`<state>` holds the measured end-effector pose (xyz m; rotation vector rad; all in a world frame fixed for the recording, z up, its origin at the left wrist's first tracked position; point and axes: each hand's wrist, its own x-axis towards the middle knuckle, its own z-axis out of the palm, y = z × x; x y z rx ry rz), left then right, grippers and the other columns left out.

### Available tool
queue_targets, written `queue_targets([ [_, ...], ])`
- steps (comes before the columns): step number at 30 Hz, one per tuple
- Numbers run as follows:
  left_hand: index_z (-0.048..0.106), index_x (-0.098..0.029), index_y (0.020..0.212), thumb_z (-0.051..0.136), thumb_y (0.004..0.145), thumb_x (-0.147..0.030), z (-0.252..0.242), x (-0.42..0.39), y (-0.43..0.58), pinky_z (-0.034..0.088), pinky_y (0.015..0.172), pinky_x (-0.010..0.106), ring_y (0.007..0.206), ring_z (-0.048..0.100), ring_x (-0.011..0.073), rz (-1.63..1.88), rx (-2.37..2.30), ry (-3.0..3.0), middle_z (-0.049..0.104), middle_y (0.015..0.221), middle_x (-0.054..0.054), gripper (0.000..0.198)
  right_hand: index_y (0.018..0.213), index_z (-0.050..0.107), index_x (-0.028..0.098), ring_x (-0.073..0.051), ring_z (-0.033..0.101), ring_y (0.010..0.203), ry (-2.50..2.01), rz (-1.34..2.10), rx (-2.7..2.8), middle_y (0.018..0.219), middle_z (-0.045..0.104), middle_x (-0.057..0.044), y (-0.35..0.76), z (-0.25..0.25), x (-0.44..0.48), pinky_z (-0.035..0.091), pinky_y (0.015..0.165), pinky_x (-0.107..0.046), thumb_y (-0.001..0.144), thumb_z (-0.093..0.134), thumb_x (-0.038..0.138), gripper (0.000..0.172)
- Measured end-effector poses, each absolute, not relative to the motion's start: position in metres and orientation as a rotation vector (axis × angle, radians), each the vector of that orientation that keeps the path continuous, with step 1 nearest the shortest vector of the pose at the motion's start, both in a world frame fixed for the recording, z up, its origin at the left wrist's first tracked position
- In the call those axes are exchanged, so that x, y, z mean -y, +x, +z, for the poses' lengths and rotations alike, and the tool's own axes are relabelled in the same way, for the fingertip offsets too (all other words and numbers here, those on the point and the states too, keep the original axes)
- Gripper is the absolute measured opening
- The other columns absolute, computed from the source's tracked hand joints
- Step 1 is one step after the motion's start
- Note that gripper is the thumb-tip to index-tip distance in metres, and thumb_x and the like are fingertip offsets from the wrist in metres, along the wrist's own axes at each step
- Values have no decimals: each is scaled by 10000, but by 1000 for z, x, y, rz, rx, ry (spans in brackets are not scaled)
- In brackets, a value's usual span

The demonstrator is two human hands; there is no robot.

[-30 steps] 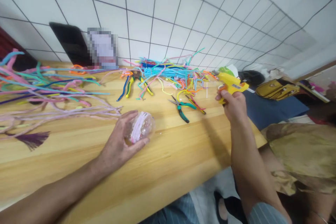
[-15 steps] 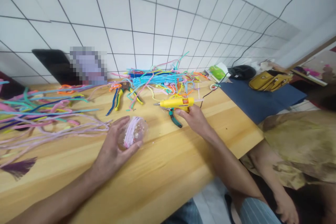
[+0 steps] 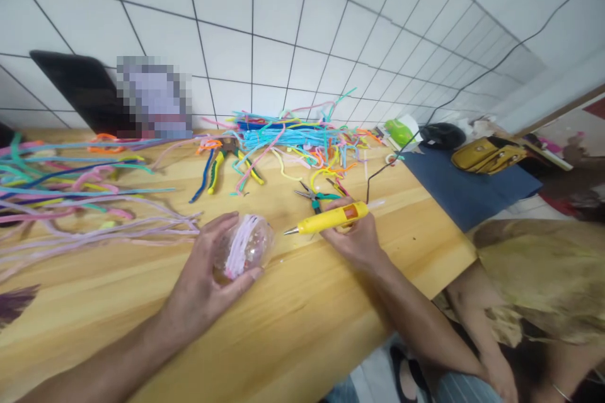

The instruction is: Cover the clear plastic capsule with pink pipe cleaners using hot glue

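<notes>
My left hand [image 3: 212, 271] grips a clear ball [image 3: 259, 245] from its left side, the thumb along its lower edge. Pale lilac pipe cleaner [image 3: 241, 244] is wound in a band around the ball. In my right hand [image 3: 357, 242] is a yellow glue gun [image 3: 326, 219], its metal nozzle pointing left at the ball with a small gap between them. Just behind the glue gun lie teal-handled pliers [image 3: 316, 201], partly hidden by it.
Pipe cleaners of many colours lie in a heap [image 3: 288, 138] by the tiled wall and spread at left [image 3: 94, 201]. Yellow-and-green pliers [image 3: 222, 170] lie before the heap. A dark cord [image 3: 378, 170] runs up rightward. A mustard bag [image 3: 486, 154] rests at right, near a seated person [image 3: 534, 277].
My right hand has brought the glue gun down and nearer to me, uncovering more of the teal-handled pliers. The ball stays in my left hand. The view has shifted slightly.
</notes>
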<state>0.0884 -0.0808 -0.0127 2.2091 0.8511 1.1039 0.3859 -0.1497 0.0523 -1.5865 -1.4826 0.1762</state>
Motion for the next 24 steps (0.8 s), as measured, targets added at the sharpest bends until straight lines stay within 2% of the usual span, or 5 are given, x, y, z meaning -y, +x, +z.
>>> queue_targets([
  [8,382,-287,1632,745,981,-402,-1,89,89,557,1194,590,1458,588,376,1056,-806,2255,561,1561,155,754,926,724,240,-255,807,824,-1566,207,1463,906,832,-48,389,44,151,676,790,-385,766,777,242,169],
  [15,357,-275,1625,776,960,-339,1,89,92,507,1233,582,1492,542,363,1040,-760,2202,535,1557,178,789,924,752,231,-274,800,793,-1598,162,1460,882,823,-65,396,36,150,667,702,-391,778,808,254,158],
  [24,382,-266,1614,829,934,-379,-3,90,92,502,1231,590,1489,533,376,1045,-724,2147,535,1557,182,822,975,752,256,-255,774,782,-1507,16,1647,893,809,-44,388,62,148,652,749,-405,804,802,276,179],
])
